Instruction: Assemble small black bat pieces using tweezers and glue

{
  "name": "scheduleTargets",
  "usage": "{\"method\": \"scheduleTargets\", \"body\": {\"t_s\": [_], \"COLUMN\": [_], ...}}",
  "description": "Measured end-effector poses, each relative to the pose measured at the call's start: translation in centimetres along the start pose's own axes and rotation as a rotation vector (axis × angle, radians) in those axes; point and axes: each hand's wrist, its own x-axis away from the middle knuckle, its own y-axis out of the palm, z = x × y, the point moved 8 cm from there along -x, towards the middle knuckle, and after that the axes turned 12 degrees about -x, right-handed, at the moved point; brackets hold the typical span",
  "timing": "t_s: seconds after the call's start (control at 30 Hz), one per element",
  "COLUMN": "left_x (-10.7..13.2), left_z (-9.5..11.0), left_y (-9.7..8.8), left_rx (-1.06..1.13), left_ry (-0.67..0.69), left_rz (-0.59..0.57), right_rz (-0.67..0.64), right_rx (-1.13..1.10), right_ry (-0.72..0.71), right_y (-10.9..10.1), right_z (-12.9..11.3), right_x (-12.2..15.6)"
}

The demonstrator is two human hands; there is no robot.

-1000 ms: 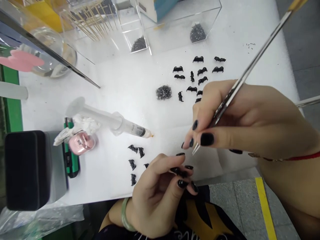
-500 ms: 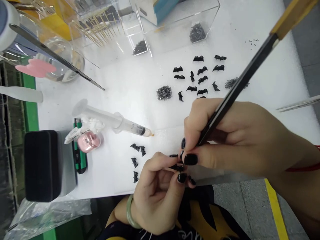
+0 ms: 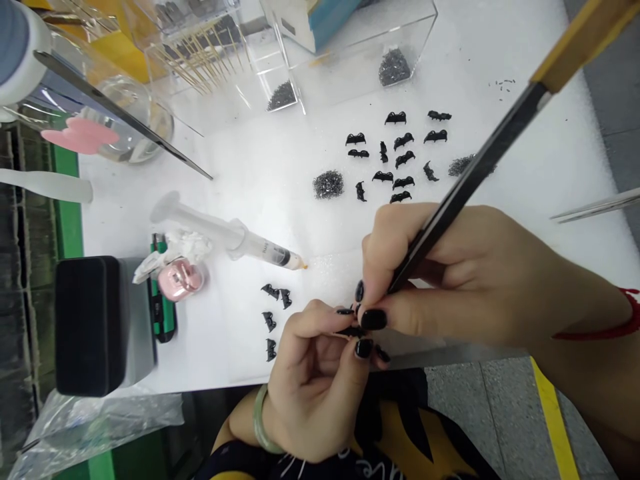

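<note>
My left hand (image 3: 315, 380) is closed, pinching a small black piece with a pointed outline (image 3: 351, 331) between thumb and fingers. The piece resembles the bat-shaped ones on the table but is partly covered. My right hand (image 3: 450, 280) grips long black tweezers (image 3: 467, 183) with a tan upper end, held slantwise. Its thumb and index fingertips meet right at the piece, hiding the tweezers' tips. Several loose black bat-shaped pieces (image 3: 404, 159) lie beyond my right hand. A smaller group of bat-shaped pieces (image 3: 269, 321) lies left of my left hand.
A syringe (image 3: 250, 243) with an orange tip lies left of centre. Piles of tiny dark bits (image 3: 328, 185) dot the white surface (image 3: 240, 180). Clear boxes (image 3: 350, 87) stand at the back. At left are a black-topped box (image 3: 90, 327), a pink case (image 3: 180, 280) and metal tweezers (image 3: 125, 117).
My right hand and its tweezers have shifted slightly left, with the fingertips closer over the small piece. My left hand stays nearly in place. The view has moved slightly.
</note>
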Motion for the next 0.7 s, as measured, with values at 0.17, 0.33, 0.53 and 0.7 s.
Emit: {"method": "scheduleTargets", "body": {"t_s": [0.17,0.33,0.53,0.7], "left_x": [-0.1,-0.1,0.1,-0.1], "left_z": [0.1,0.3,0.2,0.5], "left_y": [0.1,0.2,0.2,0.1], "left_rx": [-0.013,-0.006,0.006,-0.073], "left_ry": [0.005,0.035,0.042,0.057], "left_rz": [0.004,-0.015,-0.062,-0.059], "right_rz": [0.012,0.042,0.022,0.055], "right_rx": [0.032,0.005,-0.015,-0.049], "right_ry": [-0.008,0.066,0.111,0.104], "right_y": [0.1,-0.3,-0.3,-0.2], "right_z": [-0.2,0.3,1.0,0.9], "right_x": [0.1,0.2,0.1,0.1]}}
